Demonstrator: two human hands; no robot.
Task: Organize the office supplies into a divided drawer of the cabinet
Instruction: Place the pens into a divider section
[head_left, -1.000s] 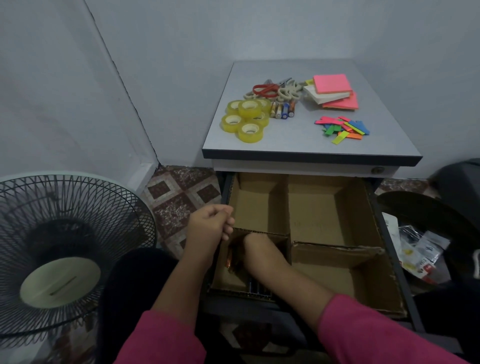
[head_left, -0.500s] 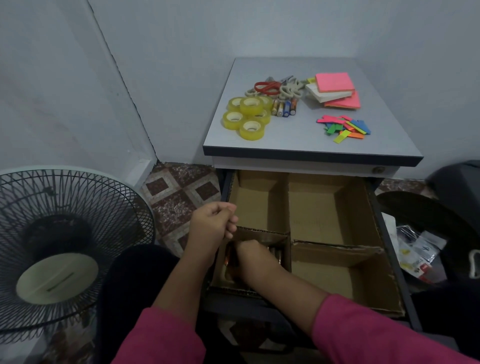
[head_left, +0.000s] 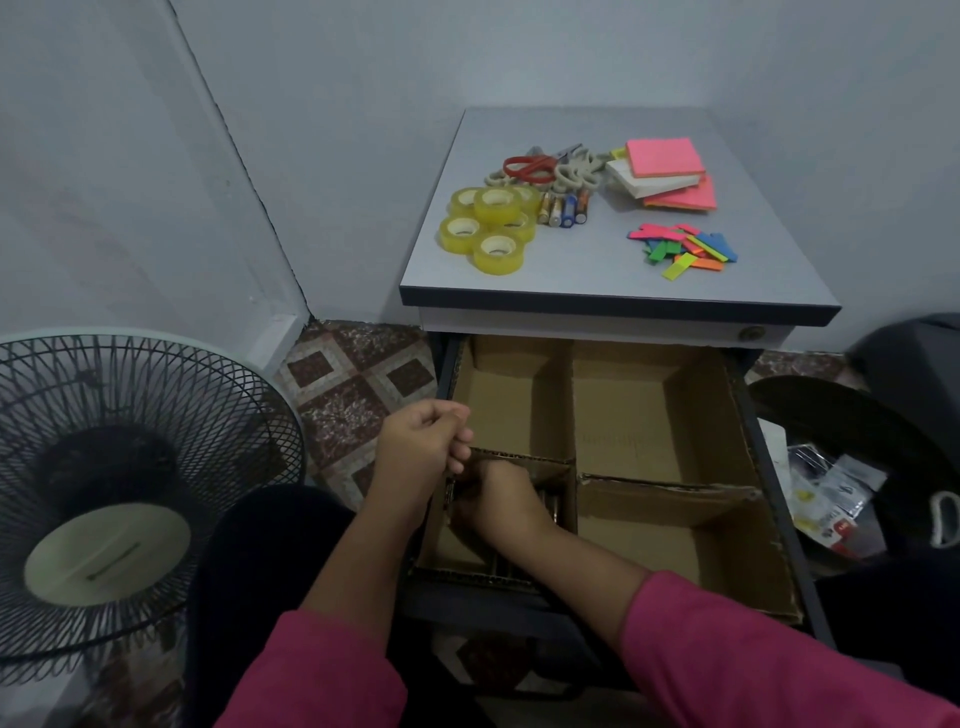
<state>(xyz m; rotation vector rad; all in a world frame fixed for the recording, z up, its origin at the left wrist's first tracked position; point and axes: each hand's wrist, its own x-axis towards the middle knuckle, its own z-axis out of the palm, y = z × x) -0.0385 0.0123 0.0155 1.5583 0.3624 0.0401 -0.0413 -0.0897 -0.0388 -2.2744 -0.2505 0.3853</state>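
My right hand (head_left: 498, 499) is down in the drawer's (head_left: 649, 415) near-left compartment among batteries; its fingers are hidden, so I cannot tell their state. My left hand (head_left: 421, 441) hovers curled, possibly around more. Batteries are small, hard and roll-prone, so I'd judge it best to pinch them mid-barrel.

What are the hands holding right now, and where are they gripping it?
It cannot be told. The left hand is curled at the drawer's left edge, its contents hidden. The right hand reaches into the near-left compartment among batteries, its fingers out of sight.
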